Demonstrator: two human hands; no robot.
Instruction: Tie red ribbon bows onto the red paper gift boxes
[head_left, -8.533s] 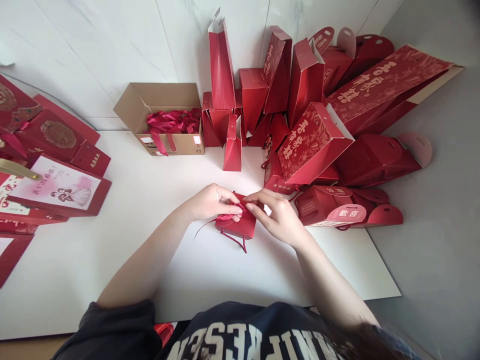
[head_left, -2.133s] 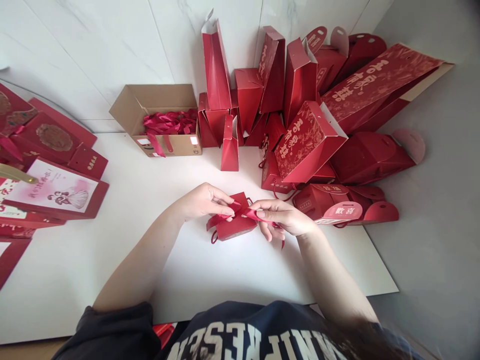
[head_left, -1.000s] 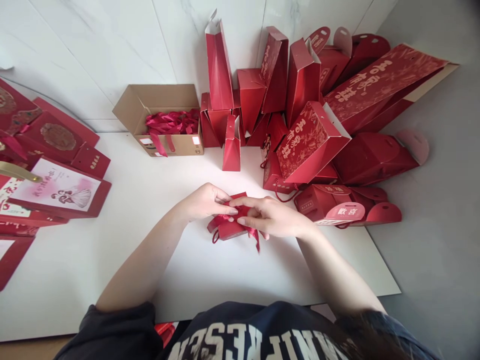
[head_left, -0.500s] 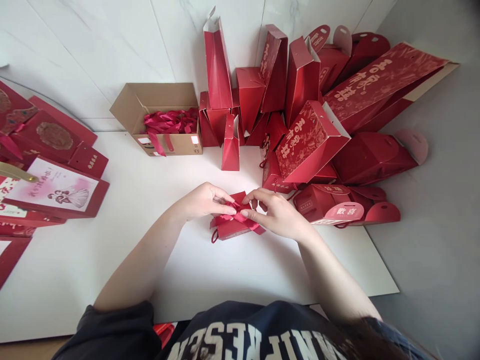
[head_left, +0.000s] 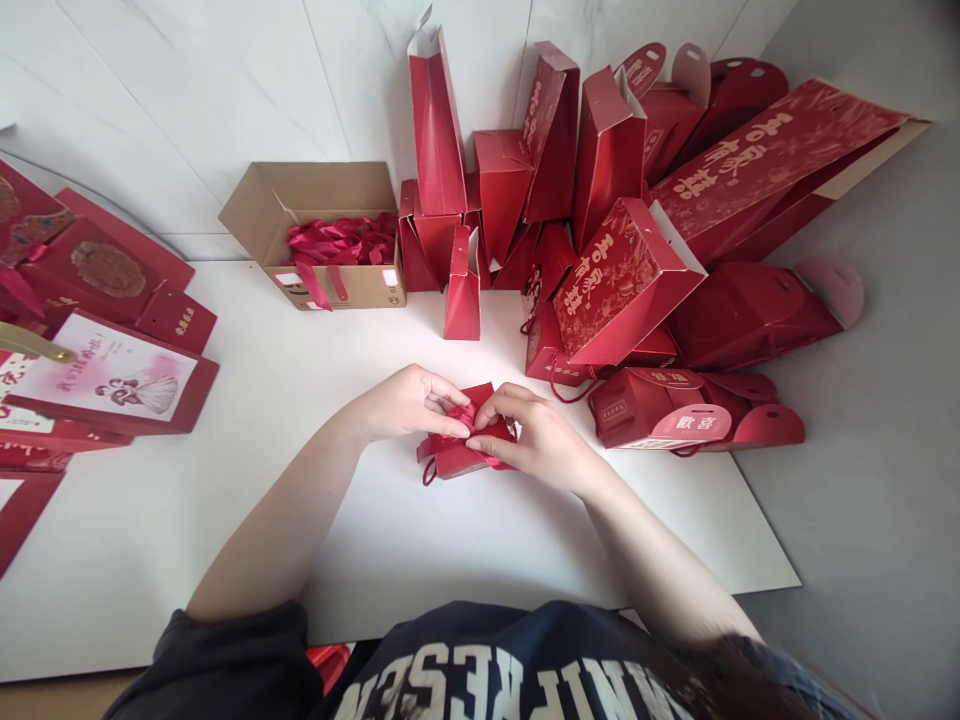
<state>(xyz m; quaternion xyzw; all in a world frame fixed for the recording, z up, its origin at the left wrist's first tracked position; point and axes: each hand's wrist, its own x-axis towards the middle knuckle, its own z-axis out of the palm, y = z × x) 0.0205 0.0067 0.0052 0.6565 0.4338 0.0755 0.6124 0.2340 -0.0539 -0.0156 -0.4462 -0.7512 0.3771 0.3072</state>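
Observation:
A small red gift box [head_left: 454, 461] with a dark red cord loop lies on the white table in front of me. On top of it a red ribbon [head_left: 466, 412] is gathered into what looks like a bow. My left hand [head_left: 411, 402] pinches the ribbon from the left, thumb and fingers closed on it. From the right, my right hand [head_left: 531, 432] has its thumb and forefinger closed round the ribbon near its centre. The fingers hide part of the bow and the box's right side.
A cardboard box [head_left: 352, 287] full of red ribbons stands against the wall. Several red gift boxes [head_left: 611, 290] are stacked at the back right, beside a grey wall. More red boxes and a white card [head_left: 112, 370] with a printed couple lie at the left.
My right hand has moved a little left and closed in on the ribbon's centre, next to the left fingers. My left hand has hardly moved.

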